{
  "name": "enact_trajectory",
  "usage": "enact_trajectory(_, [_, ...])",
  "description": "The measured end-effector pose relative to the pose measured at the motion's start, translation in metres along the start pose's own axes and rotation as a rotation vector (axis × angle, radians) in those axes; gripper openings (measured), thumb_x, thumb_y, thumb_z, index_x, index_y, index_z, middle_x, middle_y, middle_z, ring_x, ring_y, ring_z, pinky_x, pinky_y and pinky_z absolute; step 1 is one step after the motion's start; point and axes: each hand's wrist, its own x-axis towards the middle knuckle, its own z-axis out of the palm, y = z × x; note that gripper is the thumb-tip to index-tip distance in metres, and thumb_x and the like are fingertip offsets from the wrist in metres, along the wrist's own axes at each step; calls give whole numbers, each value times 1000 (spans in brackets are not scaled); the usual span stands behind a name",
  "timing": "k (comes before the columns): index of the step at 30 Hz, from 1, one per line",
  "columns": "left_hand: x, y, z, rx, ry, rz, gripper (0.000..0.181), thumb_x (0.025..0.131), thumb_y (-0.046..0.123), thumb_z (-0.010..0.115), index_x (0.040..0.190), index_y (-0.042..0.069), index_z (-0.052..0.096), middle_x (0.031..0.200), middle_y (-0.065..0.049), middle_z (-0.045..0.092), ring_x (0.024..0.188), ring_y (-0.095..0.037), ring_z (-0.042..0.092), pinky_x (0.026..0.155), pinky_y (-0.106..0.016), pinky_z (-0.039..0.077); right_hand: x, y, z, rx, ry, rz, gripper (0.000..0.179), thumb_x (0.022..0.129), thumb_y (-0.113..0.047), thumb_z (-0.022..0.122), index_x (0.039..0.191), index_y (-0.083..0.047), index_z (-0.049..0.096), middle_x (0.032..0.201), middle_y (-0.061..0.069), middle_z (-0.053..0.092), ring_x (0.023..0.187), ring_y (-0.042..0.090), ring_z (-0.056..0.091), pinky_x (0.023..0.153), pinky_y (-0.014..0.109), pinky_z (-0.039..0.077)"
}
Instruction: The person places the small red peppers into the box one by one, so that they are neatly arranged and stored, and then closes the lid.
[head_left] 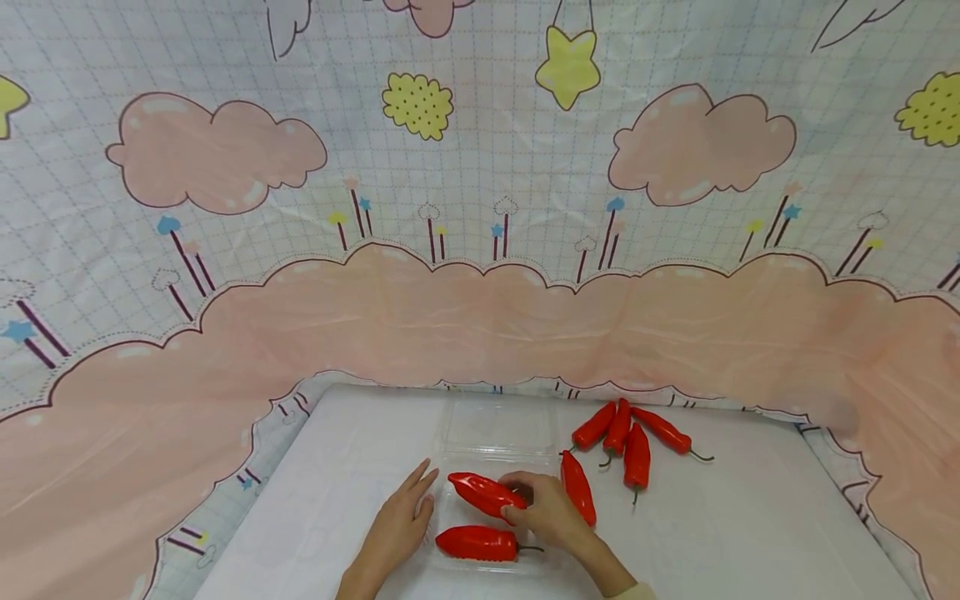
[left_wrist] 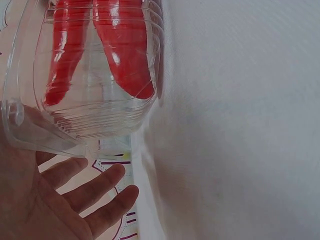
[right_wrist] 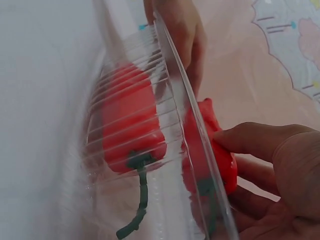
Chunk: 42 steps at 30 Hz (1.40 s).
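Observation:
A clear plastic clamshell box (head_left: 448, 510) lies on the white table with its lid (head_left: 497, 425) folded back away from me. Inside, along the near side, rests a red pepper (head_left: 474, 543) with a green stem. My right hand (head_left: 553, 510) pinches a second red pepper (head_left: 480, 492) near its stem end, over the far part of the box base. In the right wrist view, thumb (right_wrist: 250, 137) and fingers grip this pepper from both sides behind the clear wall. My left hand (head_left: 396, 527) is at the box's left side, fingers extended, at the rim in the left wrist view.
Just right of the box lies another red pepper (head_left: 577, 490). Farther right, several more are grouped on the table (head_left: 750, 517), among them one pepper (head_left: 637, 457) pointing stem toward me. A cloud-patterned cloth (head_left: 480, 325) hangs behind the table.

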Motion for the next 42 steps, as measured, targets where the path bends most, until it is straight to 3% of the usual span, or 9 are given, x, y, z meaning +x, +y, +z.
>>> enact_trajectory(12, [-1,-2,1,-2,24,39,43,96,13,58,139,10,56,153,-7,45,113,-22,61,102,-53,49,7,0,-2,-86,-98,-10,35,82,-12,76,117,-11,70,104,1,70,89,17,60,85,42,59])
enact_trajectory(23, [-1,-1,1,-1,16,47,43,97,12,56,139,8,55,154,-8,45,127,-33,57,104,-55,46,9,-1,-3,-117,-147,-22,33,83,-9,75,115,-9,70,103,2,71,87,15,61,85,41,60])
enact_trajectory(29, [-1,1,0,-4,29,69,42,97,11,55,139,6,56,153,-11,45,130,-36,54,105,-56,45,10,1,-2,-131,-171,-19,33,83,-7,74,115,-10,71,101,2,71,86,15,60,85,40,59])
enact_trajectory(42, [-2,2,-1,6,15,43,42,97,12,56,139,7,56,153,-10,45,131,-36,54,104,-57,46,12,0,5,-137,-189,20,30,83,-7,74,113,-10,71,98,-1,69,84,15,57,83,36,58])
